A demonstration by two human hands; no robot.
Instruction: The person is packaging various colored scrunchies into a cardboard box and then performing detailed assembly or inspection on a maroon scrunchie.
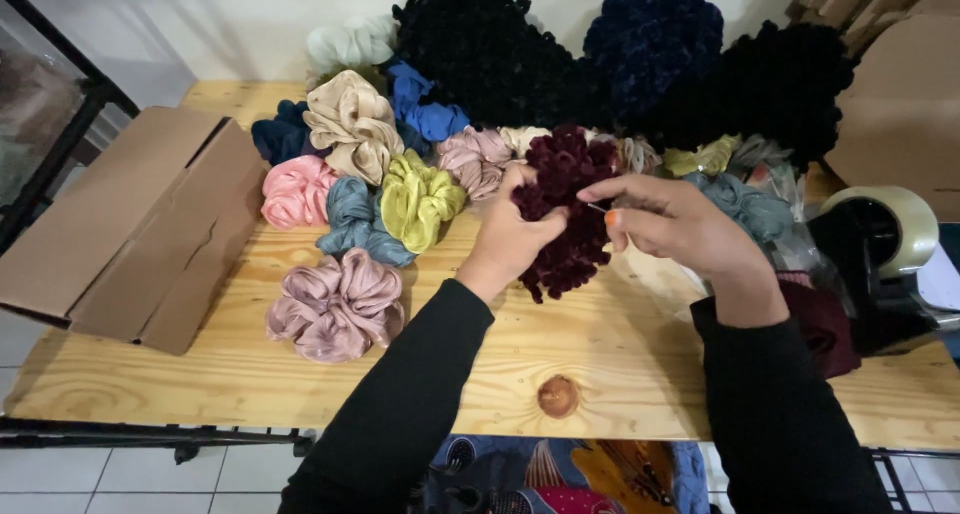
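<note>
Near the centre of the frame, the left hand (515, 236) grasps a dark red velvet scrunchie (567, 209) and holds it above the wooden table (300, 374). The right hand (672, 224), just right of it, pinches a thin needle (597, 208) whose tip touches the scrunchie. Left of the hands lie satin scrunchies: a yellow one (418, 200), a pink one (297, 192) and a mauve one (338, 307). Black velvet scrunchies (480, 49) are piled at the top. A cardboard box (130, 229) lies at the left, a tape dispenser (880, 254) at the right edge.
</note>
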